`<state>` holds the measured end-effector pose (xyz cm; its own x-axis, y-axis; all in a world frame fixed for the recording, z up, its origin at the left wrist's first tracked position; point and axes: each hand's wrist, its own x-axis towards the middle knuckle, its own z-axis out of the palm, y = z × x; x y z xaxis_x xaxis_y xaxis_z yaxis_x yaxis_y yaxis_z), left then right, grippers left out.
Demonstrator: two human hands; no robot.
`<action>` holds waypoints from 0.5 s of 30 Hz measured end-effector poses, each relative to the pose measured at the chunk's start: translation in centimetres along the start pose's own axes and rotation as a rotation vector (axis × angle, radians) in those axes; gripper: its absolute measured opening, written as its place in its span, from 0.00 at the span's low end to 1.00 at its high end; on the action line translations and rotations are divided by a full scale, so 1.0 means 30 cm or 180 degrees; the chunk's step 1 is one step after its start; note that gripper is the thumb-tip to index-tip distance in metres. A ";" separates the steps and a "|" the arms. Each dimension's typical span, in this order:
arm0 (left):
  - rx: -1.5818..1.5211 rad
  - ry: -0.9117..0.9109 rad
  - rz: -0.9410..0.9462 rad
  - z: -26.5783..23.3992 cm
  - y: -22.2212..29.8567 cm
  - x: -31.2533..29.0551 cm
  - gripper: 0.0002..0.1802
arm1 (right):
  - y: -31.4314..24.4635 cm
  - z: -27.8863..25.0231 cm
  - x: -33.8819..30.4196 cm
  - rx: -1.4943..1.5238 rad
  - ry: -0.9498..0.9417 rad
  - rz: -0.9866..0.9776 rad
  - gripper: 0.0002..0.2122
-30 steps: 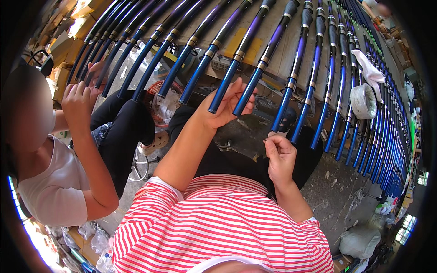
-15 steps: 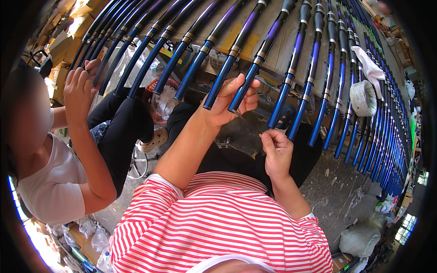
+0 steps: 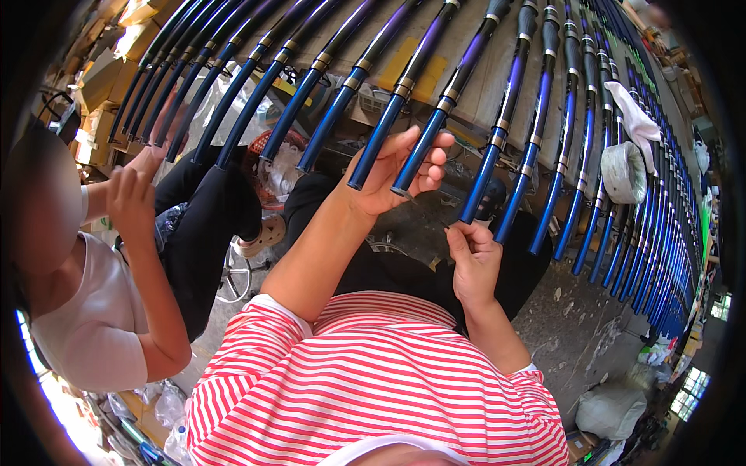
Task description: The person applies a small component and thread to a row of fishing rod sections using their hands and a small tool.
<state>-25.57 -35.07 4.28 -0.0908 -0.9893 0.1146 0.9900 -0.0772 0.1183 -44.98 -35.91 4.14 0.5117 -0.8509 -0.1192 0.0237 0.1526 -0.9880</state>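
Curling left hand (image 3: 395, 174) behind blue fishing rod (image 3: 420, 158) overhanging table (image 3: 482, 93), clamped or not unclear; right hand (image 3: 475, 260) apart, thumb and forefinger pinched near tip of next rod (image 3: 482, 182).

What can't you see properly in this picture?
All in the head view:
- Left hand: partly hidden behind a blue rod, so I can't tell how firmly it holds on.
- Right hand: anything between its thumb and finger is too small to make out.
- Middle rods' far ends: cut off by the top edge.
- Right-hand rods: too crowded and overlapping to count.
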 end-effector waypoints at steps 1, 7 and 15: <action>-0.0069 -0.0105 0.0027 -0.008 -0.003 0.002 0.20 | 0.000 0.001 0.001 0.0005 -0.0003 0.0018 0.04; 0.0023 -0.0104 -0.0075 -0.027 0.004 0.006 0.22 | 0.005 -0.002 0.001 0.0082 0.0043 0.0039 0.04; -0.0035 0.0002 -0.0061 -0.025 0.006 0.002 0.22 | 0.006 -0.001 0.000 0.0083 0.0016 -0.0108 0.05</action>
<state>-25.33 -35.24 3.58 -0.1099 -0.9876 0.1118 0.9892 -0.0976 0.1098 -44.99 -35.89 3.95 0.5060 -0.8582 -0.0861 0.0636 0.1366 -0.9886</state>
